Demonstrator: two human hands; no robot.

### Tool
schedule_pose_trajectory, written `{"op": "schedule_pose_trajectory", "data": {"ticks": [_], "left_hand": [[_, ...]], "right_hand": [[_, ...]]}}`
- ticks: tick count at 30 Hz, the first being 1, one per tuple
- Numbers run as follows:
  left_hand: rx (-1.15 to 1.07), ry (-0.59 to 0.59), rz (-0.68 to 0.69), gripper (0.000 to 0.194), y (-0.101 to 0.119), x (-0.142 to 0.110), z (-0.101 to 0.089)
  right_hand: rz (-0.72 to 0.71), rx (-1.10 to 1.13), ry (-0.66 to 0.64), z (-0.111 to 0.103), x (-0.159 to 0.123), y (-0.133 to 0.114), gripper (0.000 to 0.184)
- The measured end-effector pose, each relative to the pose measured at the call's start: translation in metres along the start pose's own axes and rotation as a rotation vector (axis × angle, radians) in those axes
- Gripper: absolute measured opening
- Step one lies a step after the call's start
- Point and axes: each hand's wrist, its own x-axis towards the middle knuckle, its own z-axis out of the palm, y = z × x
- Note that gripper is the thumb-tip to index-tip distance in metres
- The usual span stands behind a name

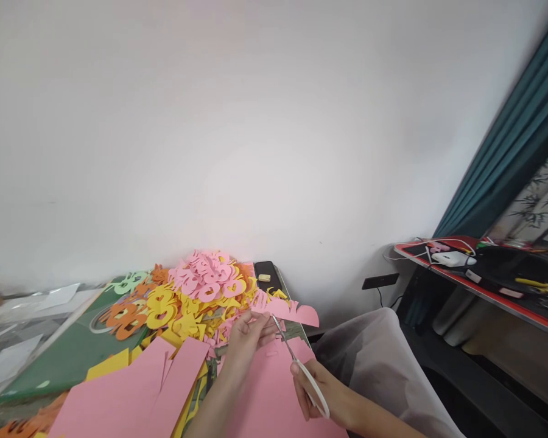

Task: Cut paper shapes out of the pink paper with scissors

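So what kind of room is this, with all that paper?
Probably a craft room at home: there's a big heap of cut pink and yellow paper shapes on a green board, and scissors are cutting pink paper.

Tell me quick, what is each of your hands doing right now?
Left hand: closed, holding a thin sheet of pink paper.
Right hand: closed, holding white-handled steel scissors.
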Motion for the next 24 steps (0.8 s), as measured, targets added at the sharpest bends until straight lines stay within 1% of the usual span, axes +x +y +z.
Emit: {"op": "schedule_pose_trajectory", "data": {"ticks": [4,7,9,12,16,18,22,24], "left_hand": [[-0.026,0.005,-0.022,0.027,-0.001,0.001,0.0],[-0.039,-0.009,0.007,0.024,-0.001,-0.002,0.002],[-0.041,-0.027,0.024,0.023,-0.001,-0.004,0.005],[-0.022,-0.039,0.012,0.023,-0.003,-0.007,0.008],[0.057,-0.048,-0.003,0.024,-0.006,-0.006,0.008],[0.101,-0.07,0.002,0.025,-0.007,-0.004,0.007],[0.172,-0.052,0.05,0.024,-0.005,-0.001,0.003],[0.213,-0.084,0.074,0.023,-0.003,0.0,0.001]], "right_hand": [[-0.002,-0.028,0.025,-0.001,0.003,0.008,0.071],[-0.008,-0.03,0.013,-0.001,0.003,0.01,0.071],[-0.009,-0.026,0.026,0.0,0.001,0.008,0.069],[-0.023,-0.031,0.064,0.0,-0.001,0.0,0.068],[-0.019,-0.04,0.086,-0.001,-0.003,-0.009,0.069],[-0.015,-0.029,0.065,-0.002,-0.003,-0.011,0.069],[-0.027,-0.01,0.0,-0.004,-0.003,-0.011,0.07],[-0.039,-0.004,-0.007,-0.005,-0.003,-0.008,0.07]]}}
